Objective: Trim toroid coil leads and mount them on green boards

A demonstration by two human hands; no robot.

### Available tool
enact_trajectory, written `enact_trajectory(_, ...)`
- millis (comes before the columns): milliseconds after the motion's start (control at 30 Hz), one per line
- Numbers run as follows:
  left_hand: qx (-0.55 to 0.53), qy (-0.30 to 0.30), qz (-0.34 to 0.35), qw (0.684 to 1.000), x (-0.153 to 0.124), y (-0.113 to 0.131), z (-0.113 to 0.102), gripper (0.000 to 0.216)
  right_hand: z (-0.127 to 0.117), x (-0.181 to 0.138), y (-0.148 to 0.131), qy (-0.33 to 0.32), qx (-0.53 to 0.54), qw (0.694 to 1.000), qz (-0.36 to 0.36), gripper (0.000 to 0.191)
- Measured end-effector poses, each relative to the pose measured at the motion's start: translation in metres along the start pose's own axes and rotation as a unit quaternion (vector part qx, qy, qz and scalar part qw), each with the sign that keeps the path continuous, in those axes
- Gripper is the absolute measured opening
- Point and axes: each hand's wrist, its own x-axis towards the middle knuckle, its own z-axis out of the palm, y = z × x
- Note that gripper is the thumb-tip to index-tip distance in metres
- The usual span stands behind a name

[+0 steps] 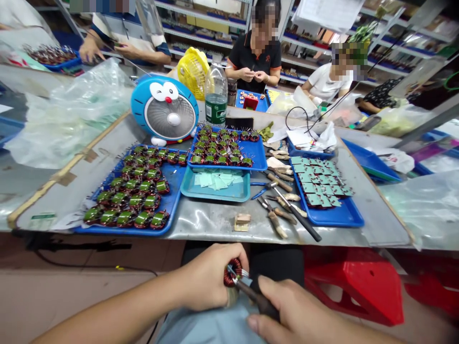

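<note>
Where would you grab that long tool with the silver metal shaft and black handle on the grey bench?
By the black handle, probably from the seated person's side: that end of the silver-shafted tool points toward them at the near edge of the grey metal bench, while a tan handle lies close to its far end. The right hand would need freeing first.

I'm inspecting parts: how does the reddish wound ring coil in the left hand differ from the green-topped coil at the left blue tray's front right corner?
The ring coil is in the left hand; the tray coil, in the blue tray. The ring coil shows its round face; the tray coil, its green top. A dark-handled tool reaches the ring coil, not the tray coil. Both have windings.
</note>
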Motion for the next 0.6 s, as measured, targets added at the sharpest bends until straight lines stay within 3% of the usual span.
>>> enact_trajectory(133,-0.043,0.031,0.002,0.999,0.004,-0.008,0.002,0.037,0.004,0.005,0.005,0.002,0.012,1.000,0.001,0.024)
enact_trajectory(433,-0.213,-0.007,-0.007,0.977,0.004,-0.032,0.021,0.036,0.017,0.006,0.004,0.010,0.037,0.999,-0.024,0.020)
enact_trajectory(600,-0.202,0.023,0.002,0.979,-0.001,-0.028,0.007,0.038,0.013,0.002,0.009,0.009,0.054,0.998,-0.038,0.019)
